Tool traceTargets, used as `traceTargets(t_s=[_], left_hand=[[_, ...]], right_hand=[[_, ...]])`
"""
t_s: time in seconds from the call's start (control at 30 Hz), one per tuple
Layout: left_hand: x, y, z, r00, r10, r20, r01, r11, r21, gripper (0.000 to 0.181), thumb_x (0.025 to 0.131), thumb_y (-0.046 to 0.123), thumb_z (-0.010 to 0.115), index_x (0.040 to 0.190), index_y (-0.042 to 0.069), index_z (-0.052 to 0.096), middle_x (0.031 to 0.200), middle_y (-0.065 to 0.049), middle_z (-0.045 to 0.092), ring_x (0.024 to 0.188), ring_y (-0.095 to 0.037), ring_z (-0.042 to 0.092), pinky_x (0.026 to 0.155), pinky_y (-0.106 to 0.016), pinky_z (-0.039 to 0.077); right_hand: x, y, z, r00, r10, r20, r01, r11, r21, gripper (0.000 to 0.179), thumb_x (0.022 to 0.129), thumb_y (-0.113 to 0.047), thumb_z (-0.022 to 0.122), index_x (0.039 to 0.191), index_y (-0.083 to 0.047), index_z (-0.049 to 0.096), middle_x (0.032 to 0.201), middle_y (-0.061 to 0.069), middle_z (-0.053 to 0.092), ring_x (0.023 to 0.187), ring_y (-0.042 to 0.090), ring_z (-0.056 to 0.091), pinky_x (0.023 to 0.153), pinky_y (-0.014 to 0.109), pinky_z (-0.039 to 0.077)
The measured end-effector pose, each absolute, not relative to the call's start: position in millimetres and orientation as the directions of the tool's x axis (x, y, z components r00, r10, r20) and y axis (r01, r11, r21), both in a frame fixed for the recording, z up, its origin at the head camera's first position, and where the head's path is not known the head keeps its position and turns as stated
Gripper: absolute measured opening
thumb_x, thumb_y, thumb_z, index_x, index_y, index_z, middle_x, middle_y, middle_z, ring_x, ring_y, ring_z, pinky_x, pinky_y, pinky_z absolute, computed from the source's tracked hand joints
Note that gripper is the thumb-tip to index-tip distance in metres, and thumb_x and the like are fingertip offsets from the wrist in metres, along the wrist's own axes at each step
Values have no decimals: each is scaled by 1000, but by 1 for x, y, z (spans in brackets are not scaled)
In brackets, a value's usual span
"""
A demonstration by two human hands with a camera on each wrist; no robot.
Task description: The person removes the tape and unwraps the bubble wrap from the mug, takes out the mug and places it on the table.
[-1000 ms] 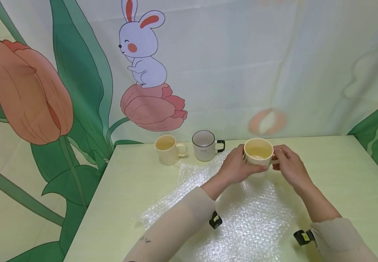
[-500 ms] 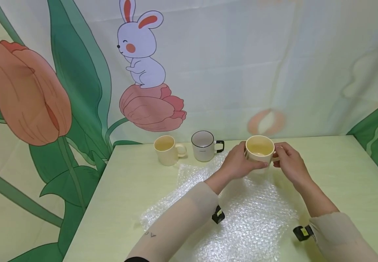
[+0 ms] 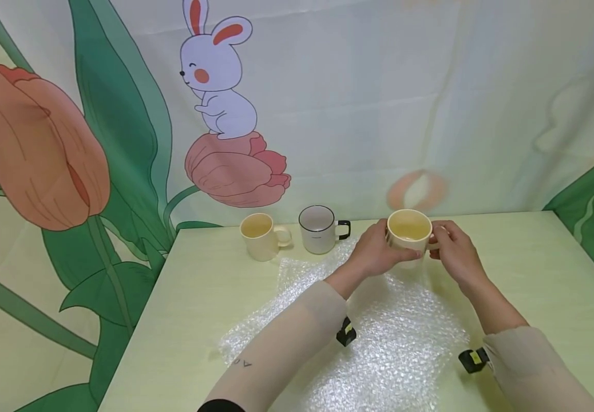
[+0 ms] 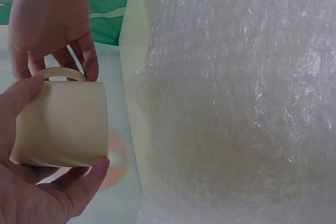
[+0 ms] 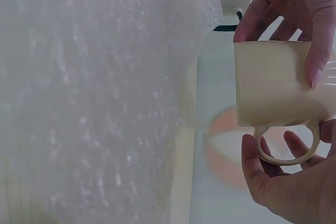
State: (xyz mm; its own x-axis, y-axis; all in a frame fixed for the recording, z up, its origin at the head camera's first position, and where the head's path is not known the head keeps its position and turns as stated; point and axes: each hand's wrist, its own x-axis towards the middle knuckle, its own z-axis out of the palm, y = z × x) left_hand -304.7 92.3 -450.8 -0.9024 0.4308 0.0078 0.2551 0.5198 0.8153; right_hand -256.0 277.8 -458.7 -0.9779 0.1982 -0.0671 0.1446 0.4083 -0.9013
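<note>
Both hands hold a cream mug [image 3: 409, 226] upright near the back of the table, over the far end of a sheet of bubble wrap [image 3: 395, 337]. My left hand [image 3: 374, 252] grips the mug's body from the left, thumb across its near side. On the other side my right hand [image 3: 456, 252] pinches the handle, which the right wrist view shows as a round loop [image 5: 289, 161]. The mug's plain outer wall [image 4: 63, 121] faces the left wrist camera. Some fingers behind the mug are hidden in the head view.
A second cream mug [image 3: 260, 237] stands at the back left of the table [image 3: 173, 320]. Beside it is a white mug [image 3: 319, 232] with a black rim and handle. Behind the table hangs a printed cloth [image 3: 338, 114] with a rabbit and tulips.
Both hands have raised the held mug slightly away from me, toward the back cloth. Their hold on it looks the same. The other two mugs stay in place.
</note>
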Motion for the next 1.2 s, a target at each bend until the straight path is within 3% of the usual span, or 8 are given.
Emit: traceTargets(t_s=[0.37, 0.57, 0.9, 1.2], left_hand=[[-311, 97, -458, -905, 425, -10, 244, 539, 806, 80, 78, 43, 91, 141, 12, 54, 127, -2, 68, 113, -16, 64, 96, -34, 54], [-317, 100, -463, -910, 413, -30, 220, 543, 811, 81, 78, 42, 91, 141, 10, 53, 129, -4, 67, 115, -18, 64, 98, -35, 54], [-325, 106, -464, -920, 390, -37, 207, 565, 799, 84, 78, 43, 91, 143, 7, 51, 131, -8, 66, 119, -22, 64, 100, -37, 54], [-333, 109, -469, -913, 407, -22, 227, 554, 801, 79, 77, 42, 92, 139, 7, 55, 126, -8, 66, 114, -20, 64, 98, -34, 53]], right_hand=[[-263, 279, -464, -969, 229, -89, 173, 377, -910, 58, 109, -45, 35, 144, 1, 46, 122, 20, 63, 88, 10, 69, 81, 23, 59], [-268, 280, -468, -956, 270, -116, 215, 370, -904, 65, 107, -53, 39, 137, 4, 46, 123, 18, 61, 86, 9, 69, 84, 26, 58], [-277, 282, -473, -942, 315, -119, 229, 341, -912, 66, 106, -57, 42, 138, 0, 48, 118, 14, 62, 85, 5, 69, 84, 23, 59], [-281, 284, -476, -922, 359, -144, 269, 328, -906, 64, 104, -58, 45, 139, -5, 51, 105, 6, 70, 84, 4, 70, 92, 32, 56]])
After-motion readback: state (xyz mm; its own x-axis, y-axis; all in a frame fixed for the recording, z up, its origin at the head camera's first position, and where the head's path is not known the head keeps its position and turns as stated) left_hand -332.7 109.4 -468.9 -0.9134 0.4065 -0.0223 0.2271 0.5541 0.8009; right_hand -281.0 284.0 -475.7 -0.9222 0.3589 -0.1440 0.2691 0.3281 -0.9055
